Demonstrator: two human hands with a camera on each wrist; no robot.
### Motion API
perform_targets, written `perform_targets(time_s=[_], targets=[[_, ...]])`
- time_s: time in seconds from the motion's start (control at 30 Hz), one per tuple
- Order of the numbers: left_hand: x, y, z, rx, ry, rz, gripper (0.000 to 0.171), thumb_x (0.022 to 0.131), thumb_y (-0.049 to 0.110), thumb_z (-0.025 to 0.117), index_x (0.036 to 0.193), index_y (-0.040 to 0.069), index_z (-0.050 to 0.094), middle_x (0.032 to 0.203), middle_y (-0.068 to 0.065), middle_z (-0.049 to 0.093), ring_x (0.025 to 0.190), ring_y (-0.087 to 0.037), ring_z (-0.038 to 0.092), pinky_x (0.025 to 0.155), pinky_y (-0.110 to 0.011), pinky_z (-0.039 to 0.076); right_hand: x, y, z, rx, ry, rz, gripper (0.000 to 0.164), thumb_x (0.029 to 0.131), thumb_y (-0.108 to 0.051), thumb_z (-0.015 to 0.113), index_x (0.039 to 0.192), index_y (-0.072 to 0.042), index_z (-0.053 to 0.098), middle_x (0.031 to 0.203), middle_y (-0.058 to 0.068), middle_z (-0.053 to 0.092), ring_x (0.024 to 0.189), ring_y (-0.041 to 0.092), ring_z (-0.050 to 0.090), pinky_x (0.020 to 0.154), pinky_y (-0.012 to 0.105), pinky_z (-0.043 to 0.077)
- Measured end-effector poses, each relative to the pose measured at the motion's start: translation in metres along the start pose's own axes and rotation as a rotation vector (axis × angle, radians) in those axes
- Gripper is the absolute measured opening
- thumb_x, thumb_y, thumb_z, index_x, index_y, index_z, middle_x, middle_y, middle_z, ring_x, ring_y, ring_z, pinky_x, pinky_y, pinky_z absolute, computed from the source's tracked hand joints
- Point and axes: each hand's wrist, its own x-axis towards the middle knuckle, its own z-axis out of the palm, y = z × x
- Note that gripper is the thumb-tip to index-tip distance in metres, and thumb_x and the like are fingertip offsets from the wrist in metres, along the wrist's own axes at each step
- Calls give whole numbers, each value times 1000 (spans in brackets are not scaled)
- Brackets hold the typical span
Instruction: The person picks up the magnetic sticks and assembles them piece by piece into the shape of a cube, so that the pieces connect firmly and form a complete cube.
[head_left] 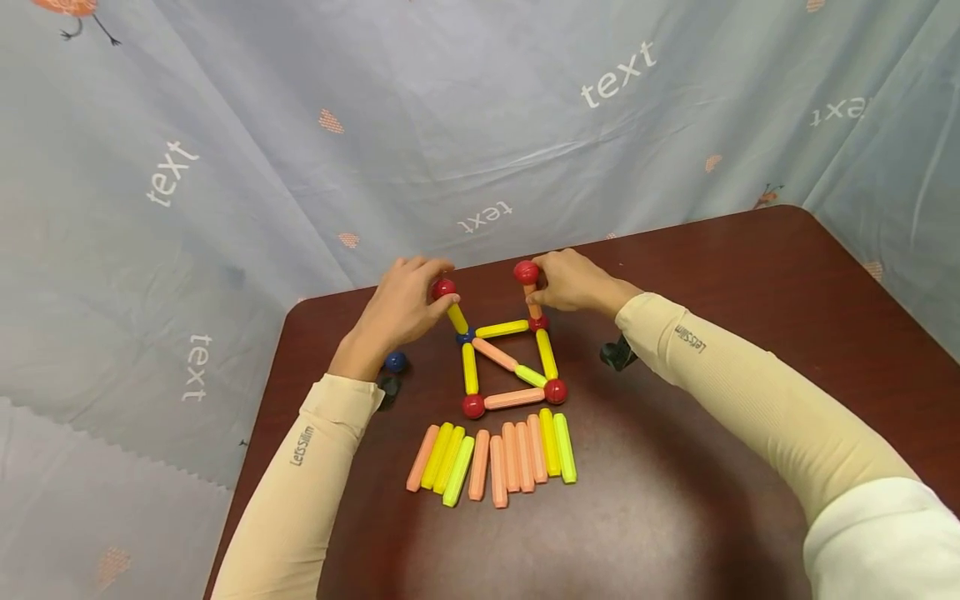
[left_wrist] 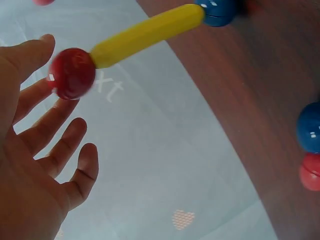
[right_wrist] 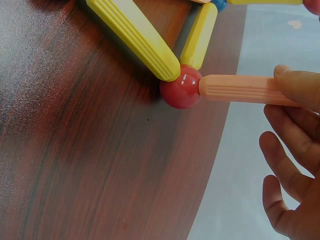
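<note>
Orange rod [right_wrist: 235, 89] in R grip [head_left: 573, 280], L grip [head_left: 402, 303] prob. touching ball [head_left: 444, 289]

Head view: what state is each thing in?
Left hand: pinching glossy red ball.
Yellow stick beneath it: tilted.
Right hand: pinching ridged peach stick.
Yellow-and-peach stick frame: closed, braced diagonally.
Glossy blue ball, leftmost: on tabletop.
Front yellow, peach, lime sticks: loose, lying.

My left forearm [head_left: 300, 475] points to 1 o'clock, my right forearm [head_left: 750, 392] to 10 o'clock. My left hand [head_left: 397, 307] and right hand [head_left: 573, 281] each pinch between thumb and forefinger, remaining fingers [left_wrist: 70, 139] loosely bent.
</note>
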Motion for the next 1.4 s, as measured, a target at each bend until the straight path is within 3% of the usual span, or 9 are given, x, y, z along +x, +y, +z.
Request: perform_targets(time_s=[0.2, 0.63, 0.9, 1.4], targets=[[-4, -7, 9, -37, 23, -11, 44, 98, 29, 70, 136, 8, 62, 128, -13, 65, 110, -33, 51, 94, -47, 46, -1, 2, 0, -3, 4, 1, 23, 94, -30, 75, 103, -10, 68, 96, 6, 72, 84, 22, 63, 77, 34, 51], [-9, -13, 16, -109, 26, -93, 47, 100, 32, 67, 140, 11, 59, 140, -12, 60, 124, -33, 50, 101, -53, 48, 1, 6, 3, 26, 3, 19, 28, 94, -32, 74, 109, -9, 67, 102, 8, 73, 92, 23, 66, 87, 38, 55], [-10, -12, 17, -130, 20, -93, 46, 101, 32, 66, 142, 13, 58, 130, -10, 63, 112, -31, 57, 95, -49, 50, 2, 6, 5, 40, -6, 32, 30, 95, -32, 73, 113, -9, 66, 107, 8, 74, 99, 24, 66, 92, 40, 55], [-9, -13, 19, -150, 18, -97, 44, 100, 32, 67, 139, 12, 59, 123, -10, 64, 106, -30, 59, 90, -45, 52, 1, 5, 5, 57, -9, 23, 24, 93, -29, 75, 105, -9, 66, 105, 6, 75, 100, 24, 66, 94, 40, 53]])
